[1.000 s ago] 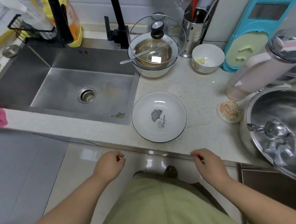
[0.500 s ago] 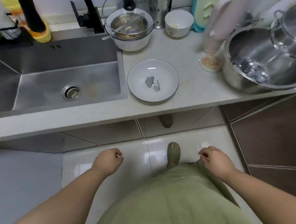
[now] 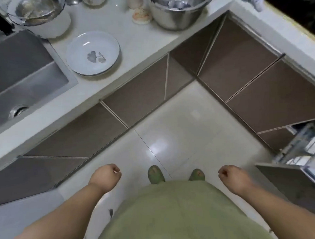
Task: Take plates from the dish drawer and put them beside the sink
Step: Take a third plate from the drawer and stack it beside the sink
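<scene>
A white plate with a grey leaf print lies on the counter just right of the steel sink. At the right edge a dish drawer stands pulled out, with white dishes partly visible inside its wire rack. My left hand hangs over the floor with its fingers curled and nothing in it. My right hand is also curled and holds nothing, left of the drawer's front panel and apart from it.
A white pot with a glass lid and a large steel bowl stand at the back of the counter. Brown cabinet doors run under the L-shaped counter. Glossy floor tiles lie ahead of my green slippers.
The view has swung right and down, away from the sink, bringing the open dish drawer into sight. Both hands stay curled and low, holding nothing.
</scene>
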